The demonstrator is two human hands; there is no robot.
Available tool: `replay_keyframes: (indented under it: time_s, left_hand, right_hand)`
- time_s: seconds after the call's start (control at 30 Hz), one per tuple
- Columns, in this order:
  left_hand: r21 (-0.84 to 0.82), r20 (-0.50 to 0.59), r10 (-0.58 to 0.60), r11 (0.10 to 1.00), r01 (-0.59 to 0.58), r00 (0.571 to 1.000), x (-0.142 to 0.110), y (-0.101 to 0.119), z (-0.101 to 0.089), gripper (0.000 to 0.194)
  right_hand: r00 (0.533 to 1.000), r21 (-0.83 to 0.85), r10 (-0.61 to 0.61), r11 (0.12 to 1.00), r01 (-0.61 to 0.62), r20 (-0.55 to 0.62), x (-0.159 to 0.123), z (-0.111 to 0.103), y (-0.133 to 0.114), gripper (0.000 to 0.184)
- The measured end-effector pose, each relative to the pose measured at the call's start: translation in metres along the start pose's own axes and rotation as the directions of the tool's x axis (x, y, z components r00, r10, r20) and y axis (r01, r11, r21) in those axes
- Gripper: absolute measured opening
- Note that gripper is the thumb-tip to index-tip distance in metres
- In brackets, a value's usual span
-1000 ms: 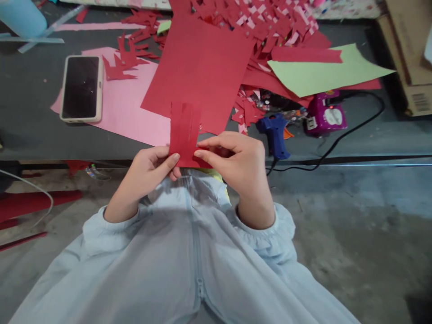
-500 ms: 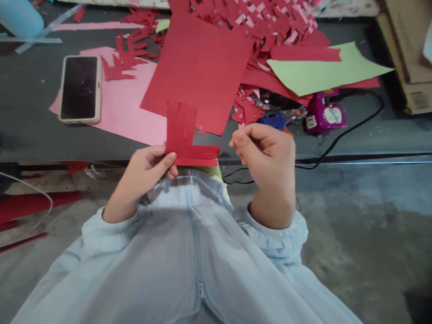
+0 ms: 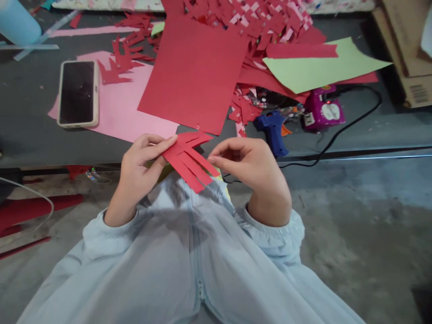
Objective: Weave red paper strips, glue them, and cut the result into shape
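My left hand (image 3: 140,164) pinches a red paper piece (image 3: 184,150) between thumb and fingers at its uncut corner. Slits divide the paper into several strips that fan out to the right, over my lap at the table's front edge. My right hand (image 3: 251,164) is closed in a pinch, thumb and forefinger meeting at the edge of one strip near its end. Its other fingers curl behind and are partly hidden. A large red paper sheet (image 3: 195,76) lies just beyond the held piece, partly over a pink sheet (image 3: 135,112).
A phone (image 3: 77,92) lies on the left. Right of my hands are a blue glue gun (image 3: 274,130), a purple power adapter (image 3: 326,110) with a black cable, and a green sheet (image 3: 317,67). Woven red-pink paper (image 3: 256,18) lies behind; a cardboard box (image 3: 405,54) stands right.
The red paper piece has turned clockwise, its strips now pointing right and down. My right hand has moved left and down to the strips, uncovering the blue glue gun.
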State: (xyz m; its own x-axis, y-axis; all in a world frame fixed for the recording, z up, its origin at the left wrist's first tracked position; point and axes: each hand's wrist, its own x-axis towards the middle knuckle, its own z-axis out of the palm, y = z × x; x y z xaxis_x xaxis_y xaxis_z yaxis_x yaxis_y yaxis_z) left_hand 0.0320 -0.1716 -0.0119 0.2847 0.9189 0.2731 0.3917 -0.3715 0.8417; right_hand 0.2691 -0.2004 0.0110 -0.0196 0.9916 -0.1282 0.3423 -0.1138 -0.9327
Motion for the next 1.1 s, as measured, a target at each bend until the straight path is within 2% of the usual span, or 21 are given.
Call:
replay_keyframes:
  time_s: [0.1, 0.2, 0.27, 0.37, 0.53, 0.67, 0.97, 1.03, 1.1]
  left_hand:
    - [0.101, 0.006, 0.079, 0.992, -0.079, 0.997, 0.001, -0.001, 0.000, 0.032]
    - [0.124, 0.036, 0.120, 0.984, -0.124, 0.992, 0.000, -0.004, 0.002, 0.036]
    - [0.126, 0.049, 0.132, 0.983, -0.137, 0.990, 0.000, -0.005, 0.003, 0.039]
    - [0.133, 0.055, 0.144, 0.980, -0.151, 0.988, -0.001, -0.005, 0.003, 0.043]
    - [0.112, 0.060, 0.172, 0.978, -0.178, 0.983, -0.001, -0.003, 0.001, 0.049]
    - [0.090, 0.057, 0.121, 0.988, -0.126, 0.991, -0.001, 0.000, 0.000, 0.051]
    - [-0.248, -0.054, -0.032, 0.969, 0.018, 0.998, -0.002, 0.004, 0.006, 0.028]
    - [-0.300, -0.063, -0.092, 0.952, 0.069, 0.994, -0.001, 0.001, 0.008, 0.039]
    - [-0.333, -0.046, -0.138, 0.936, 0.115, 0.989, 0.000, -0.003, 0.007, 0.063]
  right_hand:
    - [0.999, 0.071, 0.024, 0.997, -0.026, 0.038, 0.001, 0.001, 0.003, 0.025]
    - [0.987, 0.158, 0.053, 0.984, -0.077, 0.149, 0.002, 0.005, 0.004, 0.045]
    - [0.980, 0.196, 0.049, 0.977, -0.087, 0.192, 0.002, 0.008, 0.003, 0.052]
    - [0.978, 0.219, 0.047, 0.971, -0.093, 0.203, 0.003, 0.013, 0.001, 0.043]
    - [0.971, 0.232, 0.113, 0.959, -0.161, 0.208, 0.006, 0.019, 0.003, 0.029]
    - [0.974, 0.241, 0.081, 0.961, -0.132, 0.212, 0.007, 0.020, 0.007, 0.035]
    - [0.968, 0.200, 0.111, 0.967, -0.158, 0.224, 0.008, 0.021, 0.009, 0.032]
    - [0.974, 0.191, 0.102, 0.971, -0.142, 0.203, 0.008, 0.022, 0.009, 0.031]
    - [0.980, 0.190, 0.087, 0.974, -0.121, 0.179, 0.008, 0.022, 0.009, 0.030]
